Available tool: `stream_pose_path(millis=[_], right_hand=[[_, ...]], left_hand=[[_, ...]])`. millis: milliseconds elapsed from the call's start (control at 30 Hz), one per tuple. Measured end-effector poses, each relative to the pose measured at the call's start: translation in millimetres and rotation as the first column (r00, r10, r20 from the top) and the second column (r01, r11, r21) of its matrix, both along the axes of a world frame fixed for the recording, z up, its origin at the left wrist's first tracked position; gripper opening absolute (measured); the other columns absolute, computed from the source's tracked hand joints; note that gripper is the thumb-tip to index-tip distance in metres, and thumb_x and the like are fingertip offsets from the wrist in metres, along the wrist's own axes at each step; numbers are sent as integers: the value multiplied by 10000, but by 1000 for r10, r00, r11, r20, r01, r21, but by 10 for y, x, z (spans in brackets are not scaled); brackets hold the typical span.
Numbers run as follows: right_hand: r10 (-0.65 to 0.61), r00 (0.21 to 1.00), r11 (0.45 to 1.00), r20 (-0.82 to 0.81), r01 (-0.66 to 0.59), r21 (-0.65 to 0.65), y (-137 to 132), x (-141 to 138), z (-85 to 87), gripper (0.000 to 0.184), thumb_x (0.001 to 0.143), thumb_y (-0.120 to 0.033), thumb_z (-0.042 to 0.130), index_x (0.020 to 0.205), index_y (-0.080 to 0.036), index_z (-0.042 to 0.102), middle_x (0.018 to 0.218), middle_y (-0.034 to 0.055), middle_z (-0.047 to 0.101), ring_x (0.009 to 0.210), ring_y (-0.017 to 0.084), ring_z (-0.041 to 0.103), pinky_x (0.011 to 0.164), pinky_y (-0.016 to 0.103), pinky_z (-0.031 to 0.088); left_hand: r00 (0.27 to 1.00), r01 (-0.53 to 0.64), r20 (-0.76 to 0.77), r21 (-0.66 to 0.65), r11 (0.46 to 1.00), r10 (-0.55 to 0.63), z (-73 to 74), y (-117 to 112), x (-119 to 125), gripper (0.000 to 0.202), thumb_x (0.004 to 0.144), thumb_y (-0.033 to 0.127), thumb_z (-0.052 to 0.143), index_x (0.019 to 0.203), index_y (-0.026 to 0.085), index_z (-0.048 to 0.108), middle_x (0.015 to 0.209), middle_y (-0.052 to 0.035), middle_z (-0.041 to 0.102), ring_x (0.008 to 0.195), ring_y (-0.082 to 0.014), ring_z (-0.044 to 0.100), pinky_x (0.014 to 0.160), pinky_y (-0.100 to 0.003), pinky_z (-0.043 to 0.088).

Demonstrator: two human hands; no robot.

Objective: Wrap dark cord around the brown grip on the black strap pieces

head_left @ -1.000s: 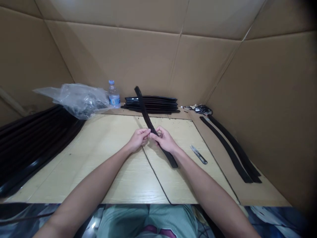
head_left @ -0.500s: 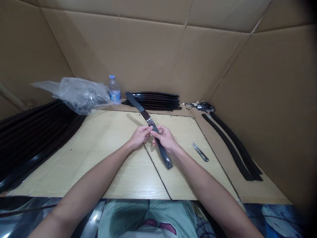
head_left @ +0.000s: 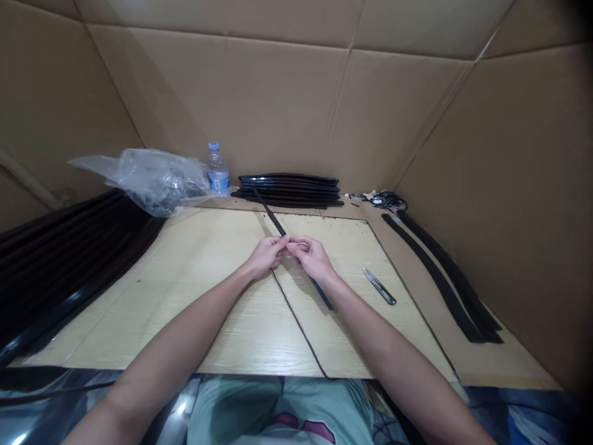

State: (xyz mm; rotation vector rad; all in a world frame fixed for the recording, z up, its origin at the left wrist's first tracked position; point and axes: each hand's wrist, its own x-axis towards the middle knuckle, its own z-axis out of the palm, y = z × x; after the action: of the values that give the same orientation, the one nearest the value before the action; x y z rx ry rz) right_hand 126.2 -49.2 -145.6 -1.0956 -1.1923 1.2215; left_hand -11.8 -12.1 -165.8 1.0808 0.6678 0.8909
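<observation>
Above the middle of the table, both my hands grip one long, thin black strip (head_left: 271,214). It is turned edge-on, running from the far left down to the near right. My left hand (head_left: 269,253) pinches it at the middle with thumb and fingers. Right beside it, my right hand (head_left: 309,253) is closed round the same stretch, its thumb close to the left thumb. The fingers cover the strip's middle. Its near end comes out below my right wrist. To the right of my right hand, small thread snips (head_left: 380,287) lie on the table.
A pile of black strips (head_left: 291,190) lies at the back, beside a water bottle (head_left: 218,172) and a clear plastic bag (head_left: 160,182). Many dark strips (head_left: 69,266) fill the left side. More black strips (head_left: 433,272) lie at right, below a dark tangle (head_left: 389,200). Cardboard walls (head_left: 278,99) surround the table.
The strip has been turned on its long axis: its broad face with shiny bands showed before, now only its narrow edge shows. My view has shifted slightly.
</observation>
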Motion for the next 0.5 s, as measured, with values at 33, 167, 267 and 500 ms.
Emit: stream_pose_path(millis=[33,167,267,500], right_hand=[[-2,1000,1000,3,2,-5,-1,2,0,329,651,-313,747,901,-146,613,525,-46,597,378,65,435,358,188,319],[27,1000,999,-5,-28,-27,-19,36,41,362,598,-263,793,903,-155,630,560,-47,597,447,86,500,398,198,402],[135,990,988,-24,-137,-73,-46,79,92,299,587,-301,809,755,-144,618,586,-17,621,460,100,552,432,227,477],[257,964,965,-64,-260,-46,-76,135,145,409,630,-366,792,783,-206,447,614,-46,642,394,99,562,338,178,409]], left_hand=[[1000,7,7,-3,1000,-7,-2,1,-4,414,756,494,662,647,136,486,488,92,289,334,-4,192,343,-170,89],[998,49,35,19,999,-50,-5,-5,-27,381,756,458,679,676,138,489,476,101,276,341,-7,193,349,-161,98],[996,77,44,51,996,-80,-3,-12,-39,353,772,445,668,719,131,515,472,104,268,342,-9,188,350,-159,101],[996,86,-2,80,993,-86,9,-22,-31,385,793,476,630,676,126,524,460,93,291,335,-12,194,346,-169,106]])
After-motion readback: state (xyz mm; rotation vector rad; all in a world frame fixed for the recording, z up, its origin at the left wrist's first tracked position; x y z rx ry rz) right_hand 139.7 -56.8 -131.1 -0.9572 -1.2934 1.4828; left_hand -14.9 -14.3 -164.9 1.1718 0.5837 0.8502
